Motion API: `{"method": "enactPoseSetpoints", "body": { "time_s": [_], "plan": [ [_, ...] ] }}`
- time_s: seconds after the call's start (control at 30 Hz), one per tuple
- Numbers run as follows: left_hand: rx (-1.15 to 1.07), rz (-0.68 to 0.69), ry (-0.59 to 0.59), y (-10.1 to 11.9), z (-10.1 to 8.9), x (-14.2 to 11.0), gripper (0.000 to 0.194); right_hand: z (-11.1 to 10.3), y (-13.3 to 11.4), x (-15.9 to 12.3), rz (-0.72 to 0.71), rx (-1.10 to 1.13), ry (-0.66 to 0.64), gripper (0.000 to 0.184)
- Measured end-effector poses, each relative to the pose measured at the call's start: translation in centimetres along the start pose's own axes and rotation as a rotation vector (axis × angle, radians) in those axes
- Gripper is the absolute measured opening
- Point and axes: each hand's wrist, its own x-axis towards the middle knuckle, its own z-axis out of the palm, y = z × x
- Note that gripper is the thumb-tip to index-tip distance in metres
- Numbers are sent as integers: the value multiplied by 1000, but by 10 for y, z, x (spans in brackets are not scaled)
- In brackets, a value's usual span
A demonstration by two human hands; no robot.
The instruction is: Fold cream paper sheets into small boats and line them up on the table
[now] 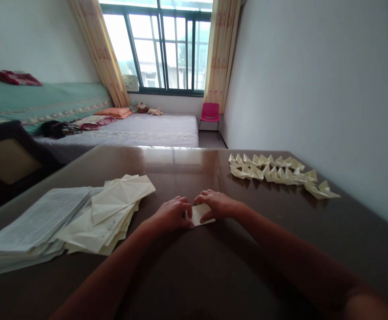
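Note:
A small folded piece of cream paper (199,215) lies on the dark brown table (214,275) in front of me. My left hand (172,214) presses its left edge with curled fingers. My right hand (216,205) lies over its right side, fingers bent down onto the paper. Both hands meet over the piece and hide most of it.
A stack of creased cream sheets (114,209) and a pile of printed pages (34,226) lie at the left. Several folded paper boats (274,172) sit in rows at the right, near the wall. Beyond the table are a bed (140,129) and a pink chair (210,113).

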Motion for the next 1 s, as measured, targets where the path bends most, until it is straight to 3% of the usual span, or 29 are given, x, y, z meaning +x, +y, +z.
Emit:
{"method": "enactPoseSetpoints", "body": {
  "time_s": [0.1, 0.2, 0.27, 0.47, 0.57, 0.73, 1.0],
  "plan": [
    [-129, -15, 115, -10, 14, -6, 47, 11, 12, 0, 15, 196, 35, 55],
    [-202, -69, 167, -12, 23, -4, 71, 20, 19, -2, 56, 425, 91, 35],
    [-247, -104, 206, -14, 26, 0, 77, 25, 25, -1, 47, 579, 144, 20],
    [-537, -220, 374, -22, 30, 12, 45, 36, 44, 12, 164, 873, 521, 18],
    [-591, -226, 400, -22, 30, 13, 35, 40, 48, 16, 172, 891, 554, 18],
    [-582, -145, 504, -21, 30, 15, 36, 43, 47, 17, 168, 868, 586, 18],
    [-654, -200, 463, -24, 36, 19, 27, 37, 42, 13, 133, 786, 632, 21]
  ]
}}
